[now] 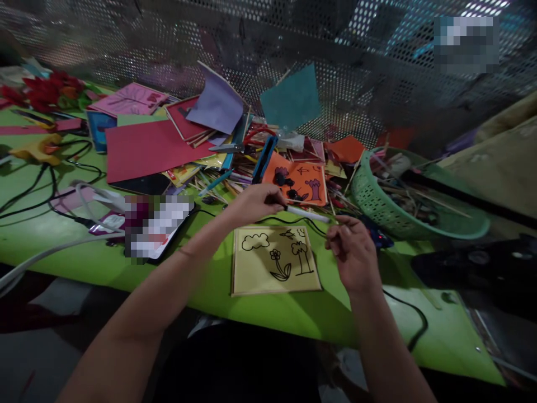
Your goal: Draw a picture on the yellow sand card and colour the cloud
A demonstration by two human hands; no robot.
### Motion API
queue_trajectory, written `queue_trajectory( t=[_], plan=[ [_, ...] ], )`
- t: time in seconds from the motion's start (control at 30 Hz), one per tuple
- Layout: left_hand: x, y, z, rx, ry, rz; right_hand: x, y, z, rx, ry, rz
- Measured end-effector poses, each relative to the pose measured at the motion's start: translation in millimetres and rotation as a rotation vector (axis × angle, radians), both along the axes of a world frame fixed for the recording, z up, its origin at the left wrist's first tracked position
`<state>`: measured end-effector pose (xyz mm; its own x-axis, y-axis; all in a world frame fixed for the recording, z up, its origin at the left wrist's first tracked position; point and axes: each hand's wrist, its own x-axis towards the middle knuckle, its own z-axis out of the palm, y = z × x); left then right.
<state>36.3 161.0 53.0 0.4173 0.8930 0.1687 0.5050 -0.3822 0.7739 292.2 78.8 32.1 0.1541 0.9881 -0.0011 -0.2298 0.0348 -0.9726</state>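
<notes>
A yellow card (pixel 262 274) with black line drawings of a cloud, a flower, a tree and a bird lies flat on the green table (pixel 260 313), with thin sticks along its edges. Above its far edge, a white pen (pixel 308 214) spans the gap between both hands. My left hand (pixel 262 201) pinches the pen's dark left end. At the other end, the curled fingers of my right hand (pixel 350 246) close round a small tip that is hard to make out.
Behind the hands are an orange card (pixel 298 178), scissors (pixel 226 148), sticks and coloured papers. A green basket (pixel 377 201) stands right. A phone (pixel 163 229) and cables lie left; a perforated metal screen (pixel 168 33) rises behind.
</notes>
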Motion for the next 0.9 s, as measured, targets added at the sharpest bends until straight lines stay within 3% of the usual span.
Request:
queue_trajectory(
  t=[0.1, 0.23, 0.4, 0.63, 0.9],
  plan=[
    [-28, 15, -0.7, 0.005, 0.100, 0.100, 4, -2, 3.5, 0.084, -0.054, -0.094],
    [-57, 28, -2.1, 0.048, 0.316, 0.292, 5, -4, 6.1, 0.121, -0.087, -0.088],
    [-58, 48, -4.2, 0.135, 0.558, 0.465, 3, -6, 5.8, 0.123, -0.122, -0.070],
    [-44, 81, -3.4, 0.162, 0.784, 0.411, 5, -6, 6.7, 0.131, -0.120, -0.064],
    [-48, 95, 0.4, 0.157, 0.917, 0.365, 5, -10, 14.1, 0.140, -0.064, -0.034]
  ],
)
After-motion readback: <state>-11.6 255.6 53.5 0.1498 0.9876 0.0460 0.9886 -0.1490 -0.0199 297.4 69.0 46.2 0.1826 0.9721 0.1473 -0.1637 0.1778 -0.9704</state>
